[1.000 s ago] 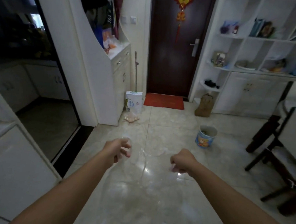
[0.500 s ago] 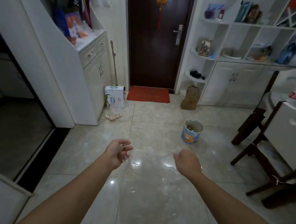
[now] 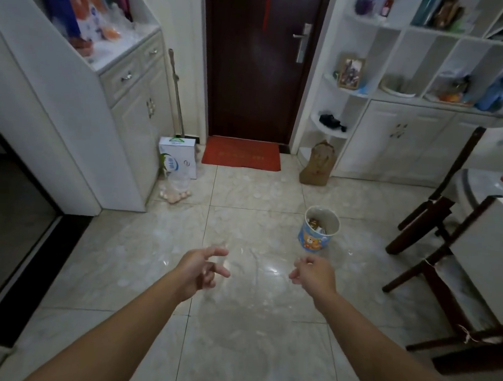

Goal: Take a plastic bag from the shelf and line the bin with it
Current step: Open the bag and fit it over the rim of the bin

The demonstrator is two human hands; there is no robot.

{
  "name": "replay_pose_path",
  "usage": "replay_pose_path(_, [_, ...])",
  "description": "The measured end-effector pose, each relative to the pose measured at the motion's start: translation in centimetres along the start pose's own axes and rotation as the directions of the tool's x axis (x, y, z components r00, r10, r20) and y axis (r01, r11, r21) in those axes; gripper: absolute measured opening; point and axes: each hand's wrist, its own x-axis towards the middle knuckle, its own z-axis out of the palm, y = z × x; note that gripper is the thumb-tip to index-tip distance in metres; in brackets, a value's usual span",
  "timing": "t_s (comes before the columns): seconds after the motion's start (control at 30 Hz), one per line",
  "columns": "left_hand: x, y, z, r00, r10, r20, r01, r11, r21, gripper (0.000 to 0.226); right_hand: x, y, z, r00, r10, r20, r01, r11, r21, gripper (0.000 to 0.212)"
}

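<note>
A clear plastic bag (image 3: 254, 297) hangs in front of me, stretched between both hands and barely visible against the shiny floor tiles. My left hand (image 3: 201, 268) holds its left edge with loosely spread fingers. My right hand (image 3: 313, 273) pinches the right edge. The bin (image 3: 319, 229) is a small blue tub with a bear picture and a white rim, standing on the floor just beyond my right hand. Some rubbish lies inside it.
Dark wooden chairs (image 3: 437, 233) and a white table stand at the right. Ahead are a dark door (image 3: 253, 59) and a red mat (image 3: 242, 157). A white box (image 3: 178, 157) and a brown bag (image 3: 317, 165) sit by the white cabinets and shelves (image 3: 400, 90).
I have walked forward and the bin is now closer, just past my right hand. My left fingers have spread wider on the bag's edge.
</note>
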Motion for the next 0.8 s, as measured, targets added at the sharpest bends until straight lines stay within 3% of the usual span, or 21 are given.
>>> replay_pose_path(0.27, [7.1, -2.0, 3.5, 0.967, 0.079, -0.242, -0.104, 0.99, -0.091, 0.028, 5.8, 1.5, 0.3, 0.989, -0.149, -0.023, 0.149, 0.989, 0.002, 0.014])
replay_pose_path(0.47, [10.5, -5.6, 5.2, 0.899, -0.053, -0.435, 0.008, 0.995, -0.104, 0.011, 10.9, 4.9, 1.2, 0.986, 0.04, 0.159, -0.024, 0.994, -0.106, 0.008])
replay_pose_path(0.6, [12.4, -6.7, 5.4, 0.85, -0.072, -0.521, 0.035, 0.996, -0.08, 0.008, 14.6, 6.3, 1.5, 0.997, 0.048, 0.057, -0.038, 0.984, -0.175, 0.015])
replay_pose_path(0.67, [13.5, -6.7, 5.4, 0.831, -0.09, -0.549, 0.05, 0.995, -0.086, 0.017, 16.1, 6.8, 1.8, 0.999, 0.033, -0.016, -0.035, 0.978, -0.204, 0.021])
replay_pose_path(0.8, [16.0, -6.3, 4.8, 0.824, -0.123, -0.553, 0.021, 0.982, -0.187, 0.04, 19.4, 7.2, 2.5, 0.967, 0.191, -0.171, -0.201, 0.979, -0.042, 0.018])
